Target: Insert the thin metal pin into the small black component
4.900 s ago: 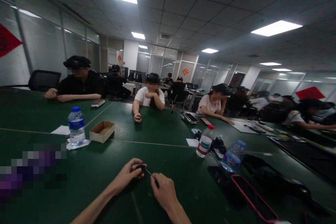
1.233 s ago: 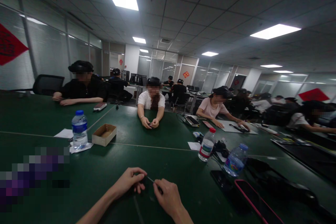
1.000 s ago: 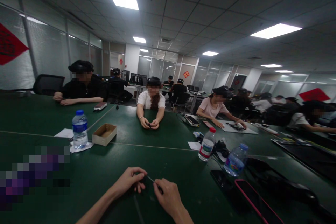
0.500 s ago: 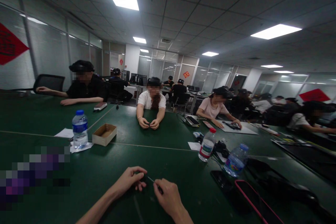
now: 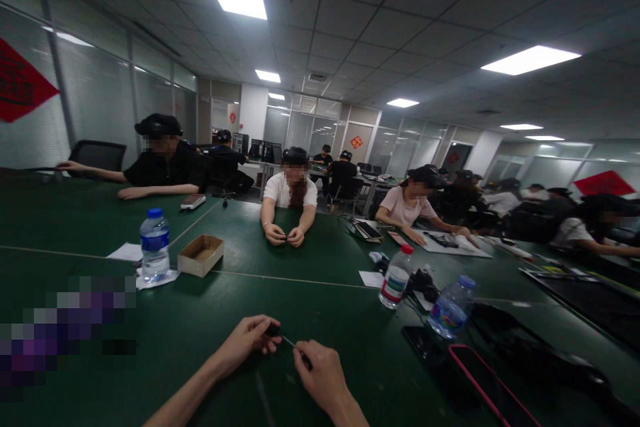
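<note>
My right hand (image 5: 323,370) is closed around the dark handle of a small screwdriver (image 5: 289,341). Its thin metal shaft points up and left toward my other hand. Between the thumb and fingers of my left hand (image 5: 253,339) is a small black object (image 5: 273,330), mostly covered by the fingers, so its kind is unclear. The shaft's tip lies at or close beside this object; whether they touch I cannot tell. Both hands are just above the green table (image 5: 210,320).
An open cardboard box (image 5: 201,256) and a blue-capped water bottle (image 5: 155,247) stand ahead to the left. To the right are a red-capped bottle (image 5: 396,278), another bottle (image 5: 451,310), a dark phone (image 5: 423,345) and a red-edged phone (image 5: 490,383). A person (image 5: 289,190) sits opposite.
My left hand has turned slightly, so more of the black object shows between its fingers. My right hand has barely moved with the screwdriver.
</note>
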Demonstrator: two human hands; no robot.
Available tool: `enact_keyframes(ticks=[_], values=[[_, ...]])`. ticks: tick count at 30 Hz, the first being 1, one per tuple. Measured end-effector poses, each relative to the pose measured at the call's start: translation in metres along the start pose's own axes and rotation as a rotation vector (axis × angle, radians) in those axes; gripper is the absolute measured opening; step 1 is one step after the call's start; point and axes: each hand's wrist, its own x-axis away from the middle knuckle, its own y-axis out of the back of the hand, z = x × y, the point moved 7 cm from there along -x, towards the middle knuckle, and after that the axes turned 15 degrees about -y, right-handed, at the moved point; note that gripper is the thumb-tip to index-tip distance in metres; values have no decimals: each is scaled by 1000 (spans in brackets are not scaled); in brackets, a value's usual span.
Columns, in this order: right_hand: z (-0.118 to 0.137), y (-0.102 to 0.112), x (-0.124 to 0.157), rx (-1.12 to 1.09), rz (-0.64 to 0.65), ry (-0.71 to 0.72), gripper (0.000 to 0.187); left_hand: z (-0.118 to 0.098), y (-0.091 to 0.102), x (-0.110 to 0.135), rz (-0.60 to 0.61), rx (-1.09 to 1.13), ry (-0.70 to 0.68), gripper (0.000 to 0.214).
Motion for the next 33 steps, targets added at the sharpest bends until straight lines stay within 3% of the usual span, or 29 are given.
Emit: enact_keyframes(ticks=[10, 22, 33], values=[[0, 0, 1, -9, -3, -5, 22, 6, 2, -3, -39, 155, -10, 56], [-1, 0, 0, -15, 23, -20, 22, 15, 8, -4, -22, 87, -7, 59], [-2, -2, 0, -14, -22, -1, 20, 4, 2, -2, -10, 19, 8, 62]])
